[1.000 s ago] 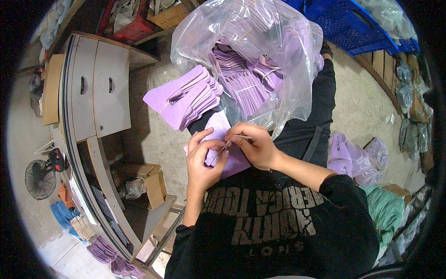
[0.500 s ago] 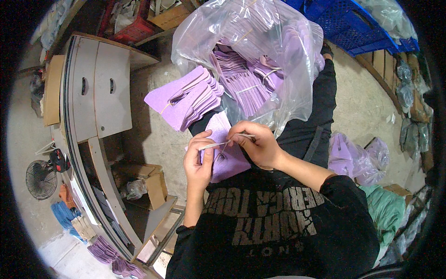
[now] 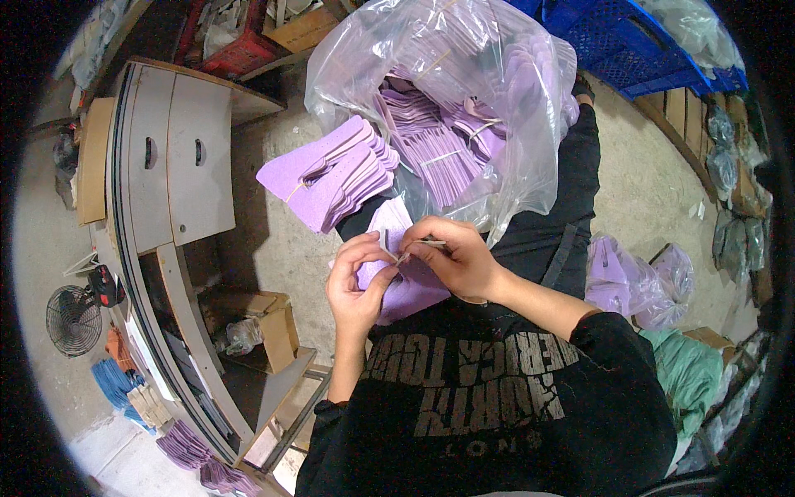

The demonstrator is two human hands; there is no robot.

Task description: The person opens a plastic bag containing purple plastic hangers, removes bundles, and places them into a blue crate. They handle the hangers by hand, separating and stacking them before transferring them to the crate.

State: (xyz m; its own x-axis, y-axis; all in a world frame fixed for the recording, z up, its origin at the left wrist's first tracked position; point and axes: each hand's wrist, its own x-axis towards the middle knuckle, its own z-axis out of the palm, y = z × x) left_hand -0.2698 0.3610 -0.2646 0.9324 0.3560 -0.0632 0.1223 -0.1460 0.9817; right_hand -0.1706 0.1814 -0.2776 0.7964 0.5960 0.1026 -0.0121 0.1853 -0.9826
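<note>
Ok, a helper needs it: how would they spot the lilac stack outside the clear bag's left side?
Find the big clear plastic bag at top centre. Just left of it, beyond the left hand, lies the fanned lilac stack. Unlike the bagged stacks, it lies outside, untouched by either hand.

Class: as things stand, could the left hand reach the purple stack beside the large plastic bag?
Probably yes: nothing visible blocks the left hand from the purple stack, though that hand holds a pale strip.
</note>
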